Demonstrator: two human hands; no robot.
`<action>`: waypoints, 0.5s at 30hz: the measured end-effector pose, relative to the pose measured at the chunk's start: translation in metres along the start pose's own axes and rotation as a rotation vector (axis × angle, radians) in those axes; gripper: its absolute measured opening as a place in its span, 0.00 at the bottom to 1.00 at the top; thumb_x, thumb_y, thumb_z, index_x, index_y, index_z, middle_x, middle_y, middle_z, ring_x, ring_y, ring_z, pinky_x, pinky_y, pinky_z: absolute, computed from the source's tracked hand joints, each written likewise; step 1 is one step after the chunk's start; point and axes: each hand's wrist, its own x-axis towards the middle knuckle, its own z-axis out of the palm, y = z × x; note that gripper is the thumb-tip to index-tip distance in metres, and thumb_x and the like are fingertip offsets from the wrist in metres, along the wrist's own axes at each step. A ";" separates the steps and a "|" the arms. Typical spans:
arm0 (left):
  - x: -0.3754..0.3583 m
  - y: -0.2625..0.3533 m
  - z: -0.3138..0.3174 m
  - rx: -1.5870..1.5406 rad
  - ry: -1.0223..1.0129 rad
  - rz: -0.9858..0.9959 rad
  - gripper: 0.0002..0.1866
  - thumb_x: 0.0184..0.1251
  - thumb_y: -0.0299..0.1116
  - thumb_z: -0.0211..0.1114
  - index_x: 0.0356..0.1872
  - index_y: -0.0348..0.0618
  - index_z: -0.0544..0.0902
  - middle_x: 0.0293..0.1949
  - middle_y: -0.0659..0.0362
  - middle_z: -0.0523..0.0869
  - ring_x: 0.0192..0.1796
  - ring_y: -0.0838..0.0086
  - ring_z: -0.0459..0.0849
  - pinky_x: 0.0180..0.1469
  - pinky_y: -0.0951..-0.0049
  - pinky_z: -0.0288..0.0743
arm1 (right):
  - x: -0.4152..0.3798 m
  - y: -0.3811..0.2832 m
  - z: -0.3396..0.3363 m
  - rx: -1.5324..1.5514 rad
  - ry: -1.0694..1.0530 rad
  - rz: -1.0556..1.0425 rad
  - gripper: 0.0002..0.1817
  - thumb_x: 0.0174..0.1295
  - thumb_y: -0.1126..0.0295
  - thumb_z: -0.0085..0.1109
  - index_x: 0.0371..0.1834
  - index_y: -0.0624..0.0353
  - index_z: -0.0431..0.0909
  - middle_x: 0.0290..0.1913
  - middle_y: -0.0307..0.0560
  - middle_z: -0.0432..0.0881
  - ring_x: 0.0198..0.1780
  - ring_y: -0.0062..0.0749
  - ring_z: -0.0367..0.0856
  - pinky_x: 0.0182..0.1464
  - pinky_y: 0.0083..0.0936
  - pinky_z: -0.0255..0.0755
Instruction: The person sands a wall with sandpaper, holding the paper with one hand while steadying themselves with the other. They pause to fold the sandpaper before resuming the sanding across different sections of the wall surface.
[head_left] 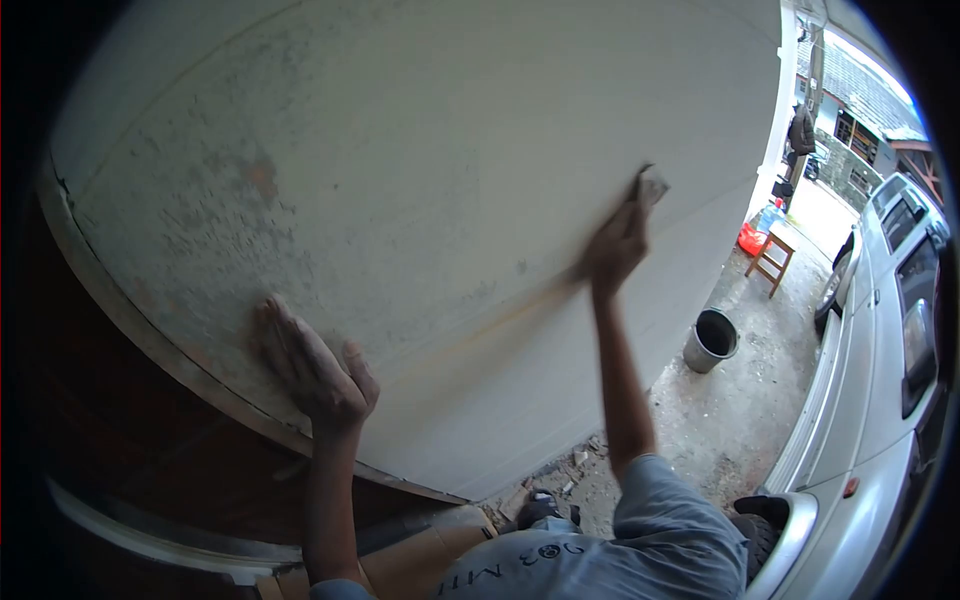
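A pale wall (pixel 450 180) fills most of the head view, with dark scuffs and flaking patches on its left part. My left hand (pixel 318 365) lies against the lower left of it, fingers stretched out and thumb apart, holding nothing. Farther right, my right hand (pixel 618 245) is raised to the wall with its fingers closed. They grip a small flat grey piece (pixel 654 185), possibly folded sandpaper, whose exact kind I cannot make out. A faint yellowish streak (pixel 510 315) runs along the wall below my right hand.
On the ground at right stand a dark bucket (pixel 712 340) and a wooden stool (pixel 775 255), with a red bag (pixel 752 238) beside the stool. A white vehicle (pixel 880 340) is parked along the right. Rubble (pixel 575 470) lies at the wall's foot, near my shoe.
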 end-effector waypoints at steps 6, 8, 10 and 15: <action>0.000 0.000 0.000 -0.038 0.053 -0.022 0.31 0.74 0.41 0.40 0.72 0.33 0.47 0.71 0.39 0.55 0.71 0.42 0.57 0.68 0.44 0.51 | -0.119 -0.037 -0.021 0.135 -0.785 -0.744 0.22 0.58 0.78 0.50 0.57 0.61 0.75 0.63 0.54 0.72 0.69 0.46 0.64 0.71 0.44 0.53; 0.002 0.001 0.001 -0.030 0.059 -0.018 0.31 0.74 0.40 0.41 0.71 0.32 0.49 0.70 0.39 0.56 0.70 0.42 0.58 0.68 0.45 0.52 | -0.080 0.006 -0.022 0.037 -0.714 -0.817 0.21 0.56 0.78 0.53 0.56 0.60 0.75 0.62 0.53 0.73 0.67 0.46 0.67 0.67 0.41 0.61; 0.007 0.004 0.000 0.003 0.069 -0.010 0.30 0.74 0.39 0.41 0.71 0.31 0.52 0.69 0.40 0.59 0.70 0.42 0.59 0.68 0.46 0.53 | -0.039 0.042 -0.023 -0.040 -0.355 -0.566 0.19 0.63 0.79 0.48 0.58 0.69 0.70 0.62 0.63 0.71 0.67 0.54 0.65 0.70 0.43 0.56; 0.004 0.002 -0.002 -0.055 0.025 -0.042 0.28 0.74 0.38 0.43 0.68 0.28 0.58 0.68 0.40 0.63 0.70 0.45 0.59 0.69 0.50 0.53 | -0.111 -0.054 -0.017 0.103 -0.606 -0.273 0.21 0.65 0.78 0.46 0.61 0.71 0.68 0.64 0.63 0.69 0.69 0.49 0.63 0.69 0.34 0.57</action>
